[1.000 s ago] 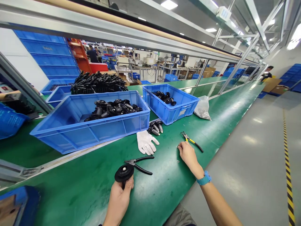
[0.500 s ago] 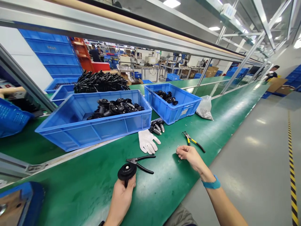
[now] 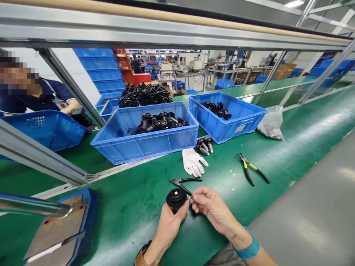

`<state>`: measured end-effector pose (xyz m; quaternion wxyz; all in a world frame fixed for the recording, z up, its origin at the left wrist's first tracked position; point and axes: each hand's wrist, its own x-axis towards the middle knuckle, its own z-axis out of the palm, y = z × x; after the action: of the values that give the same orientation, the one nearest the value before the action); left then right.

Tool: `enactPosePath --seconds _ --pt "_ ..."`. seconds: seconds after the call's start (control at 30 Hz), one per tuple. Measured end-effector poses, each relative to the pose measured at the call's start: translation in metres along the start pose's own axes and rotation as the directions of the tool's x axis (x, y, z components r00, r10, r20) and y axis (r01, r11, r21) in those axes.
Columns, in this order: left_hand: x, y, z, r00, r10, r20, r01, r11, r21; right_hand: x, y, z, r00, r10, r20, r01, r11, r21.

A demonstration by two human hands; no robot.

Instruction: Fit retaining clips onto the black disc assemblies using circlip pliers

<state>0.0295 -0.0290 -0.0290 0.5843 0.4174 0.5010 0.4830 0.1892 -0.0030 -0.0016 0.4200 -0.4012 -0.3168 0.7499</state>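
The left hand [image 3: 169,226] has its fingers clamped around a black knob [image 3: 173,202], in front of the white glove [image 3: 191,160]. The right hand's [image 3: 215,208] fingertips meet beside the knob; what they pinch is unclear. On the green table [image 3: 130,214], small rings [image 3: 232,189] lie right of the glove, blue bins [image 3: 155,147] behind it; workbenches [image 3: 190,75] fill the room beyond.

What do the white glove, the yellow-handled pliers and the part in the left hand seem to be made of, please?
White glove: probably fabric; it looks matt and soft.
Yellow-handled pliers: likely metal, bare grey above smooth plastic or rubber grips.
Part in the left hand: black plastic, rubber or coated metal; its smooth sheen leaves this open.
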Motion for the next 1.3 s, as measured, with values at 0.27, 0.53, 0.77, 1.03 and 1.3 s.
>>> enactPosePath --seconds 0.27,0.53,0.77,1.03,1.3 --pt "0.004 0.001 0.0 0.988 0.045 -0.144 -0.03 0.994 0.104 0.005 0.017 0.016 0.997 -0.05 -0.06 0.05 0.999 -0.005" --pt "0.002 0.005 -0.005 0.976 0.112 -0.184 -0.084 0.984 0.157 0.009 0.028 0.023 0.995 -0.091 -0.03 0.086 0.987 -0.133" --pt "0.013 0.029 -0.027 0.957 0.063 -0.282 -0.008 0.981 0.193 0.034 0.007 -0.004 0.913 -0.391 0.119 0.353 0.608 -0.711" --pt "0.025 0.036 -0.049 0.961 -0.059 -0.272 0.104 0.983 0.154 0.059 0.015 -0.019 0.737 -0.379 0.56 0.492 -0.268 -0.828" --pt "0.026 0.037 -0.046 0.964 -0.112 -0.243 0.156 0.973 0.17 0.065 -0.012 -0.05 0.682 -0.356 0.639 0.562 -0.303 -0.77"
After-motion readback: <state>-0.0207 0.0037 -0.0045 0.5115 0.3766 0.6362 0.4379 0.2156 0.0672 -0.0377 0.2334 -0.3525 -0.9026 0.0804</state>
